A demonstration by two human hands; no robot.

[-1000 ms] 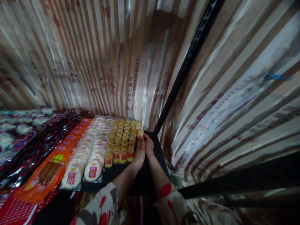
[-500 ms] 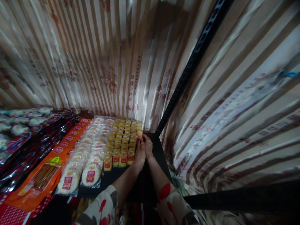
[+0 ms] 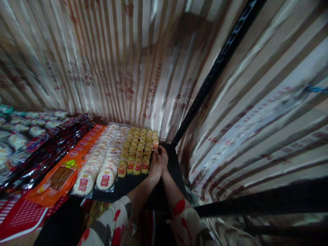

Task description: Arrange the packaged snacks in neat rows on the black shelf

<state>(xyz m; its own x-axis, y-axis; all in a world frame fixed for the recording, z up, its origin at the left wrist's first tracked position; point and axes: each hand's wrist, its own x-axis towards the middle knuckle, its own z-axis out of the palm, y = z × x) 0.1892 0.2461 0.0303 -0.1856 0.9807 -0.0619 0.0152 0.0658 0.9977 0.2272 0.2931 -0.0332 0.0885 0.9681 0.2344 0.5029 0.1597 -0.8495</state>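
Several small yellow wrapped cakes with red labels stand in tight rows on the black shelf. At the right end of these rows, my left hand and my right hand meet, their fingers bent and close together. Just beyond the fingertips stands one wrapped cake of the rightmost row, its label facing me. Both hands look closed, but the space between them is dark and hidden, so I cannot make out what they hold. Beside the cakes lie two rows of round white wrapped flat cakes.
Left of the white cakes lies an orange snack bag, then dark shiny packets and white-topped packs. A red plastic basket is at the lower left. A black slotted post rises behind the shelf, before striped sheeting.
My view has shifted, so the goods appear farther right and a little higher. My hands stay together at the right row, drawn slightly back from the labelled cake, which shows more.
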